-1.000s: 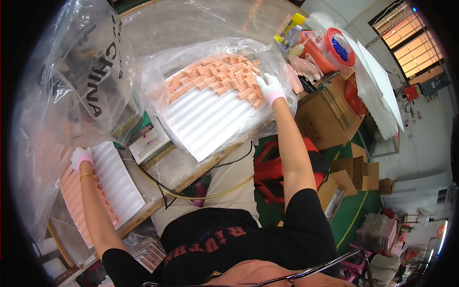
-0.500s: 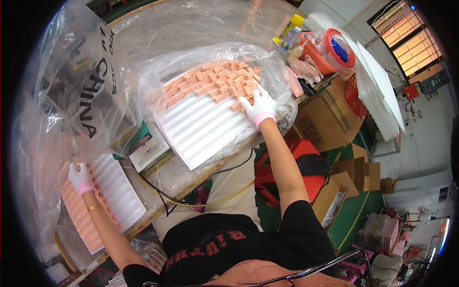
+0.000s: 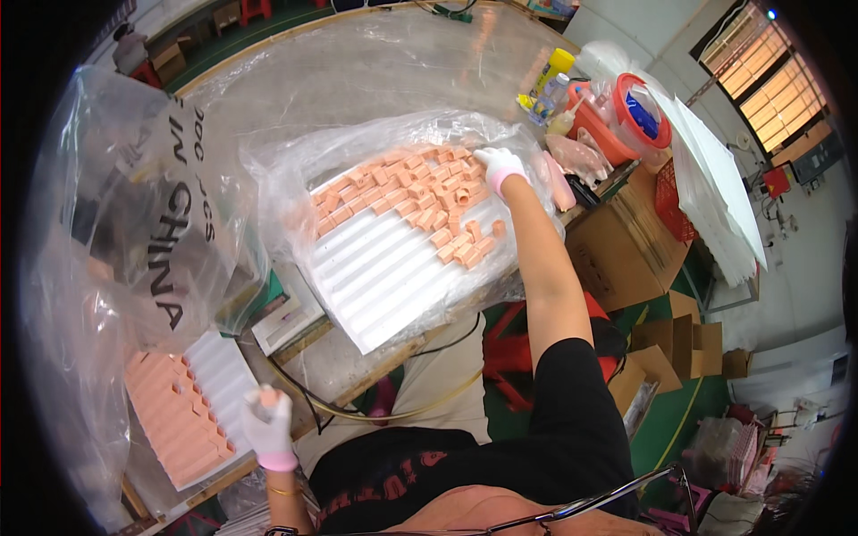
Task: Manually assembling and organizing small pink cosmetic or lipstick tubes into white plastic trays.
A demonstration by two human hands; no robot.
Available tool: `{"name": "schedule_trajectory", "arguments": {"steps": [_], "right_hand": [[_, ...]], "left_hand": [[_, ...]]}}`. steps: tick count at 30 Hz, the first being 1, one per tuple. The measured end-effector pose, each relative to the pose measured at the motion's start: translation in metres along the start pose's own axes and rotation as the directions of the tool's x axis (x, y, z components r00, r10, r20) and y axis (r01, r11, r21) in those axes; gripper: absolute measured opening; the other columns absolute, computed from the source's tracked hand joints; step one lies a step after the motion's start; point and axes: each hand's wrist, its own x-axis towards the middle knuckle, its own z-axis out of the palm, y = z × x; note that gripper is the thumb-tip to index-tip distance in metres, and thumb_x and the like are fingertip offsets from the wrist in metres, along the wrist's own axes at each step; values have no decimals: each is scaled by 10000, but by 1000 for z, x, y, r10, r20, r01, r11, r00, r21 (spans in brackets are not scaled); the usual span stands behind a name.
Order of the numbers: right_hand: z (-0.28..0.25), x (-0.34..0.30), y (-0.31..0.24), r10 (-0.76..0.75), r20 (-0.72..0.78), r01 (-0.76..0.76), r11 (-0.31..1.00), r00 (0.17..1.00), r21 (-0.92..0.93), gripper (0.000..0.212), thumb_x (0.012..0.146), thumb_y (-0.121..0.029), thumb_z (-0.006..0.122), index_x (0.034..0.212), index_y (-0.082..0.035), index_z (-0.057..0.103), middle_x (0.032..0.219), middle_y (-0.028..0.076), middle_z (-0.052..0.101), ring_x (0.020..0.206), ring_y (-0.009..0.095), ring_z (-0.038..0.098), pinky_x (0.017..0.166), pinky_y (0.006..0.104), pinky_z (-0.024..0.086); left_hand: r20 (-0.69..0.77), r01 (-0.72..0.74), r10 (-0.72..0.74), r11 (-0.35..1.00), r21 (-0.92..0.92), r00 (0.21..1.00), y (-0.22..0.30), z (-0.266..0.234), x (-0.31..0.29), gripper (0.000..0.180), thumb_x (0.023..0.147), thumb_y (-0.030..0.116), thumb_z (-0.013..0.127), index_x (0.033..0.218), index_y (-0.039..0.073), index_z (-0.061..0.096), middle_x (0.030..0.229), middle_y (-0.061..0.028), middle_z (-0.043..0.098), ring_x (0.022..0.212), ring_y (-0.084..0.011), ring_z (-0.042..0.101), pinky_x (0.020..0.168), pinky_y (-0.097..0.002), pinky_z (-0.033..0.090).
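Note:
Both my hands wear white gloves with pink cuffs. My left hand [image 3: 268, 429] is raised beside the lower-left white ridged sheet [image 3: 223, 371], with a small peach piece [image 3: 268, 395] pinched between thumb and fingers. Rows of peach pieces [image 3: 170, 415] fill the left part of that sheet. At the far right edge of a loose heap of short peach tubes [image 3: 402, 183], my right hand [image 3: 502, 167] reaches with its fingers against the pieces; what lies under them is hidden. The heap covers the far half of a second white ridged sheet [image 3: 380, 286] on clear plastic.
A large printed clear bag [image 3: 152, 214] stands at the left, overhanging the lower sheet. Bottles [image 3: 550, 76], an orange-red basin [image 3: 599, 125] and a red tub [image 3: 645, 112] crowd the right back. Cardboard boxes [image 3: 626, 223] and a red stool [image 3: 509, 357] stand right of me.
My left hand has come off the lower sheet, moving right and toward me. My right hand has moved farther away over the heap, and a few tubes now lie apart at its near right.

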Motion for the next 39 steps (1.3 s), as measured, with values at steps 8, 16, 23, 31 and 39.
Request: {"name": "schedule_trajectory", "arguments": {"steps": [8, 16, 23, 31, 39], "right_hand": [[-53, -25, -40, -8, -28, 21, 860, 1000, 510, 234, 832, -186, 563, 1041, -127, 650, 1100, 129, 629, 1048, 300, 578, 869, 386, 475], [-7, 63, 0, 65, 74, -90, 912, 995, 400, 267, 829, -125, 564, 1077, -89, 656, 1102, 108, 644, 1026, 300, 604, 875, 352, 477], [-7, 76, -17, 154, 195, -189, 966, 969, 175, 362, 794, -197, 574, 1142, -108, 623, 1106, 150, 627, 1025, 335, 592, 880, 395, 470], [-32, 40, -18, -57, 133, -54, 708, 989, 705, 503, 741, -272, 627, 1211, -96, 588, 1140, 172, 608, 1089, 299, 570, 941, 345, 446], [-9, 60, -34, 77, 259, -171, 916, 963, 362, 597, 716, -422, 661, 1229, -125, 590, 1184, 174, 588, 1111, 312, 552, 944, 362, 433]], "left_hand": [[67, -374, 400, 766, 524, 914, 14, 22, -29, 439, 713, 3, 712, 1110, -37, 529, 985, -166, 558, 878, -293, 563, 806, -361, 461], [35, -272, 293, 830, 486, 956, 11, 35, -22, 350, 745, 4, 680, 1064, -37, 542, 947, -161, 551, 836, -290, 554, 766, -364, 459], [49, -280, 298, 811, 513, 953, 14, 32, -26, 370, 754, -30, 666, 1102, -32, 541, 937, -125, 541, 813, -235, 539, 761, -321, 449], [30, -264, 297, 792, 550, 954, 22, 33, -22, 361, 734, -26, 683, 1069, -33, 549, 924, -157, 570, 811, -280, 564, 773, -358, 463], [32, -256, 283, 807, 532, 958, 19, 35, -21, 371, 730, -20, 689, 1074, -25, 550, 946, -158, 566, 824, -286, 561, 776, -360, 460]]}}
